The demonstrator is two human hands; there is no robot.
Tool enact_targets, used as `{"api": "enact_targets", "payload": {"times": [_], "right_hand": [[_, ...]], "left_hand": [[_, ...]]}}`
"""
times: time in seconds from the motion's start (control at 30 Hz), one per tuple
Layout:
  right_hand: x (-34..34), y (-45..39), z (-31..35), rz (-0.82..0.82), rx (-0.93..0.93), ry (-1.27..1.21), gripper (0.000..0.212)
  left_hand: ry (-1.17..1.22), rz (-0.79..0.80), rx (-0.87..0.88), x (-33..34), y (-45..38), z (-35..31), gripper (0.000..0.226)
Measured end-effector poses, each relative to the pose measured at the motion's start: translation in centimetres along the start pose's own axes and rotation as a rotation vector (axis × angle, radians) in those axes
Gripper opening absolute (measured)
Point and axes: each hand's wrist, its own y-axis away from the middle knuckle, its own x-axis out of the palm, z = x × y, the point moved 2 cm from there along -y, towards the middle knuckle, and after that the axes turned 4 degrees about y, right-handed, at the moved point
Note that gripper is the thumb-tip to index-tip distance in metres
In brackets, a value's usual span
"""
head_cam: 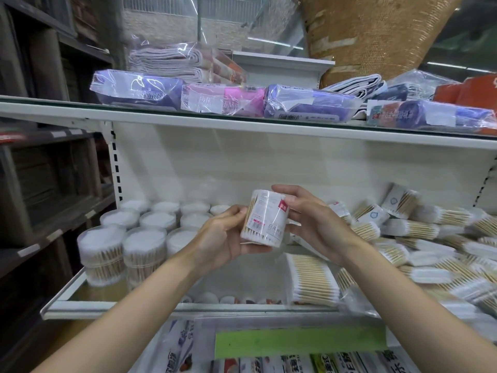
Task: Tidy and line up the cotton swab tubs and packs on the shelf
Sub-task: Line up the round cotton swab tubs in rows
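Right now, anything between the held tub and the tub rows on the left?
Nothing visible. Both hands, left hand and right hand, hold the tub in open air; the standing tubs sit lower left.

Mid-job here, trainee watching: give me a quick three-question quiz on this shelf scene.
1. True or false: the clear round cotton swab tub with the red-and-white label is standing on the white metal shelf.
2. Which hands hold it? A left only, B right only, C both.
3. Fill in: the loose flat packs of wooden-stick swabs lie piled on the shelf's ____ side.

Key: 1 false, it is lifted in the left hand and right hand. 2 C. 3 right; upright tubs stand left.
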Motion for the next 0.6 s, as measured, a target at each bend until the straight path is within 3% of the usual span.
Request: {"api": "enact_targets", "payload": {"times": [0.23,0.43,0.6], "right_hand": [[-0.3,0.3,0.0,-0.052,-0.015,0.041,0.040],[-0.4,0.5,-0.1,-0.128,-0.008,0.080,0.036],[0.0,0.1,-0.6,-0.286,0.025,0.356,0.036]], "left_hand": [[-0.036,0.000,-0.002,0.3,0.0,0.4,0.045],[-0.255,-0.178,0.079,0.9,-0.2,0.3,0.031],[-0.919,-0.291,0.123,1.4,0.2,0.4,0.082]]}}
